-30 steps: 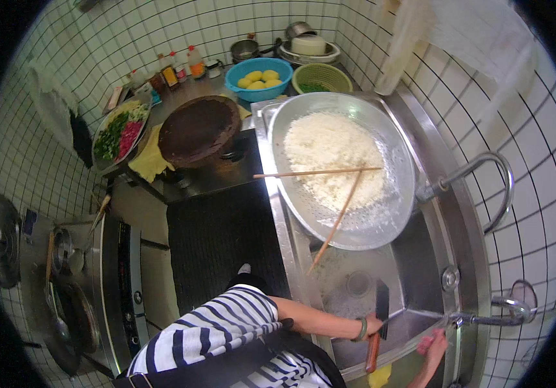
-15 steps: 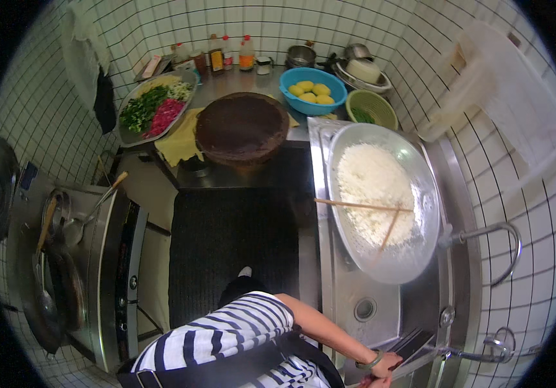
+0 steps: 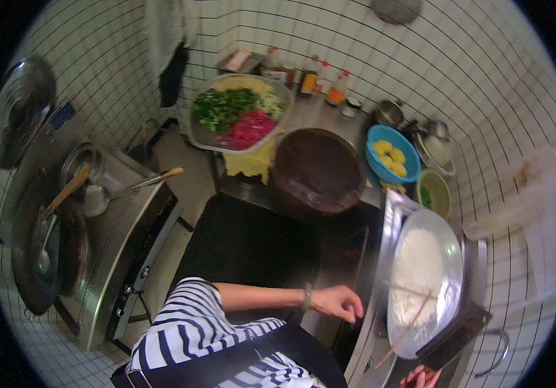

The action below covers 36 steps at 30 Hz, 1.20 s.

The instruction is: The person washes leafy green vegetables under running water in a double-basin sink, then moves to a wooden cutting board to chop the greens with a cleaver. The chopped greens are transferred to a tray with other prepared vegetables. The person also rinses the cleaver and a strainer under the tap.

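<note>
My left hand (image 3: pixel 341 304), with a bracelet at the wrist, hangs in the air left of the sink counter, its fingers loosely curled and holding nothing. At the lower right my right hand (image 3: pixel 419 377) is closed on the handle of a cleaver. The cleaver's broad dark blade (image 3: pixel 457 331) stands up beside the near right rim of a large metal bowl (image 3: pixel 449 249). White, flour-like food (image 3: pixel 418 265) fills much of that bowl. Two thin wooden chopsticks (image 3: pixel 405 335) cross over it. Part of my right hand is cut off by the picture's lower edge.
A round dark chopping block (image 3: pixel 320 169) rests on the counter. Behind it stand a tray of chopped vegetables (image 3: pixel 195 132), several sauce bottles (image 3: pixel 338 89) and a blue basin (image 3: pixel 373 161) of peeled potatoes. A green basket (image 3: pixel 445 197) is near the bowl. On the left is a stove with a wok (image 3: pixel 22 258).
My hands, together low in the sink before, are now apart. My left hand has moved left and up; my right has lifted the cleaver. The view has turned leftward.
</note>
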Tool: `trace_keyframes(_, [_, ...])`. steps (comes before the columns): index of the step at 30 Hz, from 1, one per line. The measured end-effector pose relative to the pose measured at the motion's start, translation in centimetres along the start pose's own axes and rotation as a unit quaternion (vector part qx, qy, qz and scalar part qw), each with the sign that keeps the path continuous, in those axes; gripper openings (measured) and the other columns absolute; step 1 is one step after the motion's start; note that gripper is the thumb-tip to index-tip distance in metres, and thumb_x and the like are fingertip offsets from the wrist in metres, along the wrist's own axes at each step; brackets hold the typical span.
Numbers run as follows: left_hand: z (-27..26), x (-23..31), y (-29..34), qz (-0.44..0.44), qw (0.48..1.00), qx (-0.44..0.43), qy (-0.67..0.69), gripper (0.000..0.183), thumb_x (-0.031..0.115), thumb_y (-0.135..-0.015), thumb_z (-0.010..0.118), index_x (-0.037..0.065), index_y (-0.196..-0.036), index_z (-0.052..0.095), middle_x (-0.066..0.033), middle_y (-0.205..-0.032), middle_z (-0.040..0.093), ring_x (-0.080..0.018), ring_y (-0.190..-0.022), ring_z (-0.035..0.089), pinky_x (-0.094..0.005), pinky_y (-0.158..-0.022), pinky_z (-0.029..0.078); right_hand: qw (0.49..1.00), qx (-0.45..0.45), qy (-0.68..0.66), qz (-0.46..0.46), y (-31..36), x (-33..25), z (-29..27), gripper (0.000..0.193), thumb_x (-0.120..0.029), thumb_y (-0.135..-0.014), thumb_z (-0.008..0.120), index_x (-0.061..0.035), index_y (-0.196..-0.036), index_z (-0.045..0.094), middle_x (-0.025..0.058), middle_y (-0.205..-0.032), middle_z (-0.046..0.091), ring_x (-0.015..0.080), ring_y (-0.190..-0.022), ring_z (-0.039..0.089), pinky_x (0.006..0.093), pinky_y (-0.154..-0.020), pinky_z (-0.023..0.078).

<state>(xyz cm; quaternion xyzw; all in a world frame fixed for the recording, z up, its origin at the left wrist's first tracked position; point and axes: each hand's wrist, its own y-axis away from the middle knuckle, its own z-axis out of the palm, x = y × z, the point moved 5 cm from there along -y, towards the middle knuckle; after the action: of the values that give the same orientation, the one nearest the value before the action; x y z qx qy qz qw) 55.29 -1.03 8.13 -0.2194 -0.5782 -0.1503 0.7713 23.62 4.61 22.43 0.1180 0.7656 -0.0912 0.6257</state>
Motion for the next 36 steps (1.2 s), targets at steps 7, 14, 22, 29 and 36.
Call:
trace_keyframes(7, [-14.3,1.0,22.8,-0.231,0.779,0.397,-0.427,0.031,0.02,-0.078,0.072,0.004,-0.103,0.064,-0.0102,-0.088,0.067,-0.0268,-0.085,0.063,-0.0406,-0.074,0.05,0.891,-0.404,0.183,-0.103,-13.2,1.0,26.2,0.074,0.003,-0.073,0.05,-0.0071,-0.145,0.033,0.0117,-0.123,0.052,0.0161,-0.095,0.063,0.0236,-0.07,0.053])
trace_keyframes(14, [-10.3,-1.2,41.5,-0.402,0.528,0.676,-0.321,0.061,0.03,-0.075,0.075,0.003,-0.125,0.052,-0.0202,-0.135,0.045,-0.0358,-0.118,0.049,-0.0457,-0.097,0.042,0.766,-0.552,0.205,-0.258,-21.5,10.9,51.2,0.072,0.021,-0.071,0.042,0.0043,-0.141,0.032,0.021,-0.144,0.037,0.0282,-0.135,0.035,0.0358,-0.113,0.024])
trace_keyframes(22, [0.5,-6.2,48.5,-0.315,0.337,0.876,-0.142,0.018,0.023,-0.078,0.072,0.009,-0.087,0.067,-0.0066,-0.071,0.07,-0.0183,-0.063,0.067,-0.0307,-0.06,0.053,0.552,-0.418,0.504,-0.515,-21.0,16.2,60.4,0.052,-0.01,-0.082,0.061,0.002,-0.13,0.047,0.0212,-0.115,0.061,0.0345,-0.098,0.061,0.0385,-0.081,0.05])
trace_keyframes(29, [-3.2,-4.5,47.9,-0.298,0.276,0.906,-0.119,0.019,0.023,-0.081,0.07,0.008,-0.092,0.068,-0.0099,-0.074,0.069,-0.0201,-0.071,0.069,-0.0317,-0.064,0.054,0.456,-0.579,0.43,-0.52,-7.5,8.3,67.3,0.033,-0.029,-0.092,0.054,-0.003,-0.111,0.062,0.0162,-0.09,0.067,0.031,-0.077,0.065,0.0433,-0.064,0.052])
trace_keyframes(36, [-3.9,4.8,48.1,-0.143,0.252,0.949,-0.128,0.022,0.02,-0.088,0.065,0.005,-0.104,0.067,-0.0099,-0.086,0.071,-0.0167,-0.079,0.069,-0.0288,-0.072,0.055,0.335,-0.774,0.003,-0.538,28.5,-0.1,74.3,0.019,-0.005,-0.087,0.056,-0.0009,-0.103,0.064,0.0207,-0.097,0.065,0.0381,-0.084,0.062,0.0405,-0.073,0.05])
